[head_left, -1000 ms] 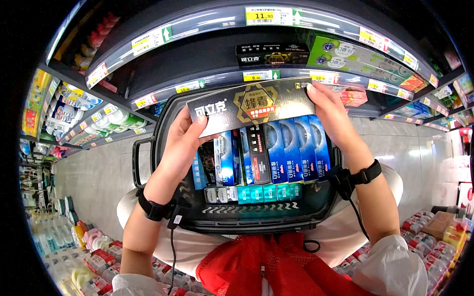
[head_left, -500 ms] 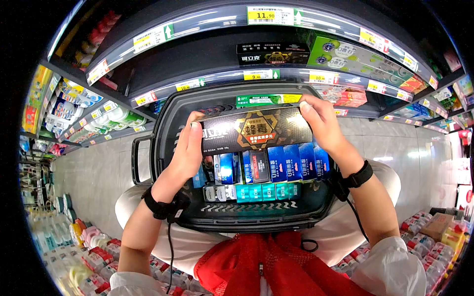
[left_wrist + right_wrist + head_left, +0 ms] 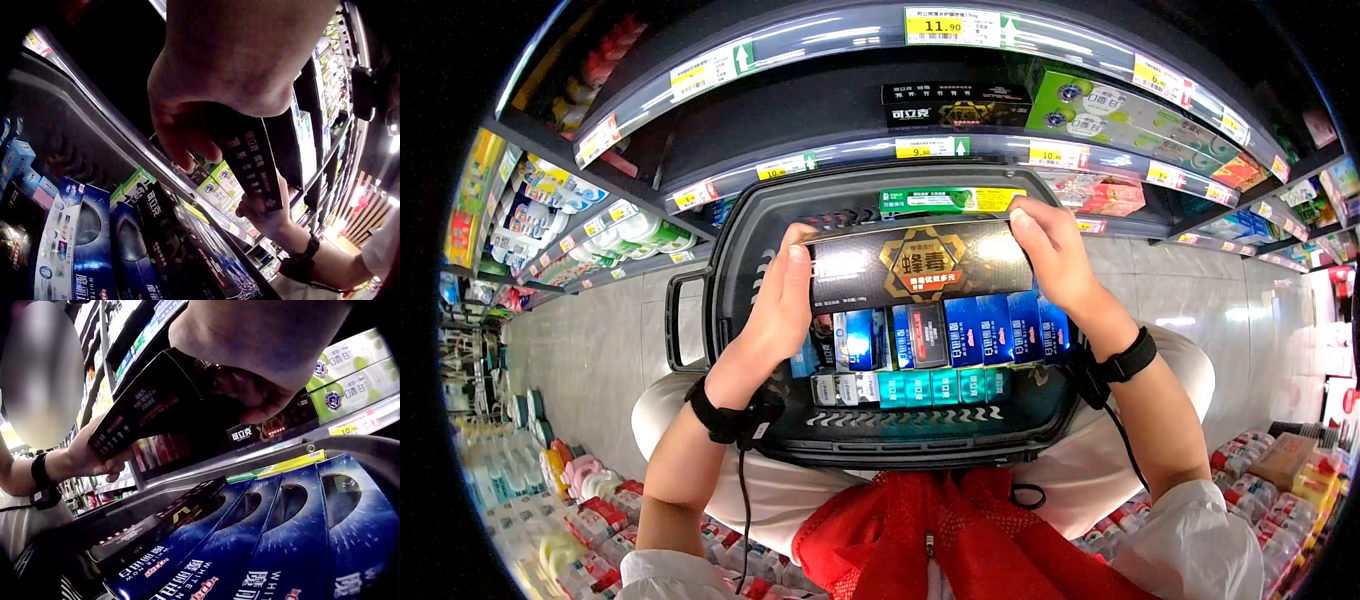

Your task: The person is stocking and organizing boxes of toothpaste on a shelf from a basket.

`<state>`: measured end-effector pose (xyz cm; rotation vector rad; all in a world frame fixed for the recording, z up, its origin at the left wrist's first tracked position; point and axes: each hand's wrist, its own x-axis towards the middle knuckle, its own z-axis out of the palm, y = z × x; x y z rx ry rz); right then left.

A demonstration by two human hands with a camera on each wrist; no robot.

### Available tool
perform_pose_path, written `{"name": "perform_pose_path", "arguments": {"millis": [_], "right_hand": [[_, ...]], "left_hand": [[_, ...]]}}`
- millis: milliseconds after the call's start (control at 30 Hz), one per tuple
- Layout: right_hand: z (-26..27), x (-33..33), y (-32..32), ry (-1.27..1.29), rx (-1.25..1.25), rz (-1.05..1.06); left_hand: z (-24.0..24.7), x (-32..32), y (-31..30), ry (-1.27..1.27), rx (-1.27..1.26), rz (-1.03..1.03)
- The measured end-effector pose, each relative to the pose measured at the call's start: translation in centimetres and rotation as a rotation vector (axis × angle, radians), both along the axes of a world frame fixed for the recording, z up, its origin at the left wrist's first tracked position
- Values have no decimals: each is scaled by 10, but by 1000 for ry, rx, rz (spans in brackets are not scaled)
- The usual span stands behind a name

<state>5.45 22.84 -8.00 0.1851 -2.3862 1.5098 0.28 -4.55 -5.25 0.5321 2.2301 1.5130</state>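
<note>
A black toothpaste box [image 3: 920,265] with a gold hexagon on its face is held level above the basket [image 3: 880,457]. My left hand [image 3: 775,305] grips its left end, thumb on the near face. The right hand [image 3: 1060,255] grips the opposite end, with the thumb at the top corner. Under it in the basket stand blue toothpaste boxes [image 3: 1025,335], with a black box [image 3: 169,519] among them. Small teal boxes [image 3: 945,388] line up in front. A green toothpaste box [image 3: 950,201] lies at the basket's far side, partly behind the held box.
Just beyond the basket is a shop shelf with price tags [image 3: 933,148]. It bears another black toothpaste box [image 3: 955,106] and green-and-white cartons [image 3: 1090,105]. The basket's handle [image 3: 688,325] sticks out to the left. Bottles [image 3: 610,520] stand behind the person on both sides.
Both hands have lowered the held toothpaste box toward me and tilted its face, which uncovers the green box at the back of the basket. Over the last half second it barely moves.
</note>
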Motion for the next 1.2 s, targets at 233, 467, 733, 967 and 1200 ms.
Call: {"name": "perform_pose_path", "arguments": {"millis": [233, 467, 733, 967, 1200], "right_hand": [[-2, 0, -2, -20, 12, -34], [-6, -4, -6, -44, -68, -156], [3, -6, -10, -100, -104, -181], [5, -6, -8, -73, -110, -204], [6, -5, -9, -46, -123, -175]], "left_hand": [[-4, 0, -1, 42, 33, 5], [-5, 0, -1, -31, 7, 4], [-11, -2, -1, -141, 116, 82], [-7, -1, 0, -169, 133, 40], [-10, -4, -3, -181, 119, 9]]}}
